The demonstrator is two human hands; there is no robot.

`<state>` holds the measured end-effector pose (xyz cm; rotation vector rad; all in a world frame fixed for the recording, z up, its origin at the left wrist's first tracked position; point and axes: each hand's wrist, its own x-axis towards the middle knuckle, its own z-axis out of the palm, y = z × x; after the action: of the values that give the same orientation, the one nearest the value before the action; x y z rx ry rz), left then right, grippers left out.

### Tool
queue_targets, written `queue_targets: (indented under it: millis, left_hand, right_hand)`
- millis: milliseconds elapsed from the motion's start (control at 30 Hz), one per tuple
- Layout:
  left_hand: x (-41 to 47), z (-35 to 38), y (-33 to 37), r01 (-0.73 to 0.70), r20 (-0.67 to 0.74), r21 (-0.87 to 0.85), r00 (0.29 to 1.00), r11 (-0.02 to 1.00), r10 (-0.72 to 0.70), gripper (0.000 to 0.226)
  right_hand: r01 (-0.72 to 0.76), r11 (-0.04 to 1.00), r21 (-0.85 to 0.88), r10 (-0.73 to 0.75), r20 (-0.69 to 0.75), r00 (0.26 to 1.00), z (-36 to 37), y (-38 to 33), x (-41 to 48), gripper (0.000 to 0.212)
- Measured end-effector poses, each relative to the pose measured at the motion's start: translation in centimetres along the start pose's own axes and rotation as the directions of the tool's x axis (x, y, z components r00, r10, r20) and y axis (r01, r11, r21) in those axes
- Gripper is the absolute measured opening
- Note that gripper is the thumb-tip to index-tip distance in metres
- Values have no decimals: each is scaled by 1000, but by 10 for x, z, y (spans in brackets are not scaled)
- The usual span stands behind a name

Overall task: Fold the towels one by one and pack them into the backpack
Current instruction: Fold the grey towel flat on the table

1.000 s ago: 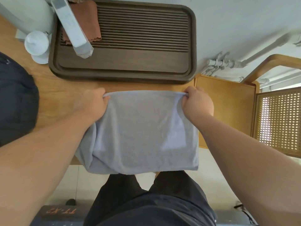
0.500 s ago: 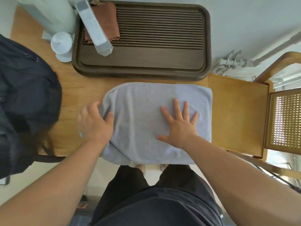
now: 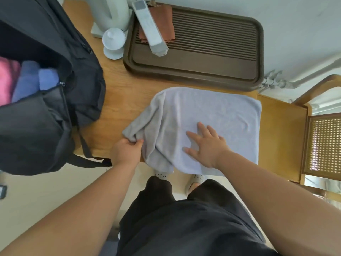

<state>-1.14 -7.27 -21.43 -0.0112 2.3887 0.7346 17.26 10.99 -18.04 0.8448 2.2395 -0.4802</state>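
A pale grey towel (image 3: 217, 115) lies folded on the wooden table (image 3: 118, 100), its near edge hanging over the table's front. My left hand (image 3: 126, 153) pinches the towel's bunched left corner near the table edge. My right hand (image 3: 207, 145) lies flat on the towel's middle with fingers spread. A black backpack (image 3: 55, 100) stands open at the left, with a pink towel (image 3: 7, 80) and blue towels (image 3: 35, 78) inside it.
A dark brown slatted tray (image 3: 212, 71) sits behind the towel, holding a white remote-like bar (image 3: 151, 32) and a rust-coloured cloth (image 3: 164, 17). A white lidded cup (image 3: 113, 42) and a pale kettle (image 3: 114, 12) stand beside it. A wooden chair (image 3: 287, 137) adjoins the table's right.
Both hands first held the towel's far corners, then laid it flat. My left hand has now gathered the left edge and lifted it; the view swung left, showing the open backpack.
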Motion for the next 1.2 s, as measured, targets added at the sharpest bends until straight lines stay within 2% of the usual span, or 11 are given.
queue_targets:
  millis: [167, 433, 533, 633, 700, 767, 867, 967, 1033, 1100, 1200]
  left_hand:
    - [6, -7, 10, -60, 0, -153, 998, 986, 61, 28]
    - [2, -60, 40, -217, -138, -485, 976, 847, 171, 24]
    - [9, -73, 52, -275, -133, -519, 961, 809, 241, 24]
    - [10, -76, 64, -355, -74, -428, 930, 831, 360, 27]
    - [5, -74, 70, -442, -22, -362, 884, 821, 466, 26]
    - [-2, -68, 74, -523, 34, -366, 819, 770, 573, 23]
    - [-15, -59, 78, -593, 118, -393, 725, 703, 678, 19]
    - [-27, -47, 82, -590, 210, -417, 677, 691, 705, 16]
    - [-32, -40, 82, -608, 197, -400, 674, 686, 712, 18]
    - [-32, -33, 76, -598, 178, -401, 692, 693, 700, 10]
    - [-32, -24, 61, -548, 186, -393, 739, 738, 648, 20]
  right_hand:
    - [28, 999, -44, -20, 183, 983, 0, 12, 7, 78]
    - [40, 991, -128, -17, 173, 985, -4, 19, 5, 77]
    - [39, 983, -179, -8, 171, 985, -10, 15, 3, 78]
    - [25, 977, -212, 4, 138, 990, -31, -1, 0, 72]
    - [22, 994, -103, -23, -9, 1000, -48, -24, -1, 63]
    - [93, 963, 254, -46, -185, 982, -64, -55, -2, 53]
    - [229, 609, 759, -27, -269, 963, -89, -99, -10, 40]
    - [184, 352, 918, -3, -196, 981, -106, -119, -13, 40]
    - [139, 344, 929, 93, -181, 979, -111, -122, -9, 32]
    - [116, 411, 904, 192, -211, 958, -111, -120, -3, 20]
    - [75, 517, 853, 259, -240, 936, -108, -119, 5, 24]
